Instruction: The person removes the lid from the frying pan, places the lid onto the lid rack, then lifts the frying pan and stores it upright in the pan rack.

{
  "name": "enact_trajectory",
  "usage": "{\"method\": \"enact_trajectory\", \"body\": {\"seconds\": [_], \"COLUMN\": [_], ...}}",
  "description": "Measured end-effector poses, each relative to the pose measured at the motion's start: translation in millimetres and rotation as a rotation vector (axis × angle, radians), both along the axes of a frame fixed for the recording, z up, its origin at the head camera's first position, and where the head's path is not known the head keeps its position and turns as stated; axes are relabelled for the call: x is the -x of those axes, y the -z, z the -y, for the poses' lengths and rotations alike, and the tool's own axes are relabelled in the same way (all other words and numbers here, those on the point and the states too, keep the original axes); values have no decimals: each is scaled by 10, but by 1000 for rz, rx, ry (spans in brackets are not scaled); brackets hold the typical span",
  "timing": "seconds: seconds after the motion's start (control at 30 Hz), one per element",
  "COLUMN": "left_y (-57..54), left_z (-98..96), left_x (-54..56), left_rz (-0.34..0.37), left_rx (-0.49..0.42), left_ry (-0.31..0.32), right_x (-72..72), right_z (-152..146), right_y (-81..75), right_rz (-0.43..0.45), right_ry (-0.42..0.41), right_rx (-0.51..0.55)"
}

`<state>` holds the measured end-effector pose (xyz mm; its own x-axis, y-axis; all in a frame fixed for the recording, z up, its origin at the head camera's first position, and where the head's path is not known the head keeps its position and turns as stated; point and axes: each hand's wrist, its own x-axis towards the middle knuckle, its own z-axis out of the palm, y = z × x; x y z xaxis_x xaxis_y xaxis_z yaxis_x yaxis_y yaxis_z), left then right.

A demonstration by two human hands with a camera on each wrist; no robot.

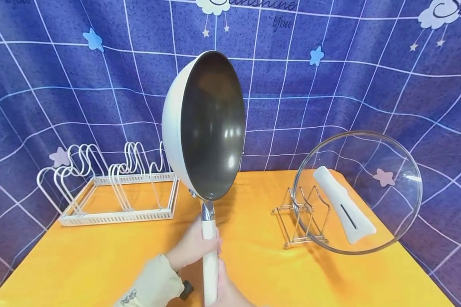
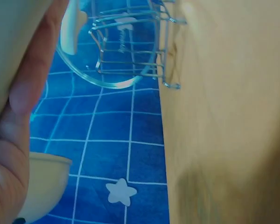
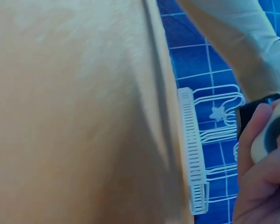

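A deep wok, white outside and dark inside, is held upright in front of me, its bowl up and its opening turned to the right. Both hands grip its white handle. My left hand wraps the upper part, just below the metal collar. Lower down, my right hand holds the handle near its end, partly cut off by the frame. In the left wrist view, the left hand lies along the handle. The right wrist view has the right hand curled round the handle's butt.
A white wire rack stands on the orange-covered table at left. On the right, a small metal rack holds a glass lid on edge, with a white grip. A blue patterned curtain hangs behind.
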<state>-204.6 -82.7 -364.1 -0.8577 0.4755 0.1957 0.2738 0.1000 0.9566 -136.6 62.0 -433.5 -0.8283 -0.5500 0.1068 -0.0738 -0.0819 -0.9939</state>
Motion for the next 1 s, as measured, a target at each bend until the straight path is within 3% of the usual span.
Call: {"method": "enact_trajectory", "body": {"seconds": [0.17, 0.33, 0.43, 0.63, 0.77, 1.0], "left_y": [-60, -146, -176, -226, -256, -281], "left_z": [150, 251, 288, 333, 353, 370], "left_x": [57, 112, 131, 185, 185, 150], "left_rz": [-107, -113, -136, -208, -209, -179], "left_rx": [35, 40, 75, 100, 76, 49], "left_ry": [38, 49, 31, -3, 8, 26], "right_x": [38, 109, 155, 243, 265, 295], "right_z": [125, 277, 309, 340, 347, 336], "right_y": [-53, -99, -84, -102, -122, -94], "right_rz": [-39, -15, 6, -32, -55, -31], "right_ry": [36, -17, -63, -46, -48, -122], "right_rx": [-6, 74, 91, 37, 41, 133]}}
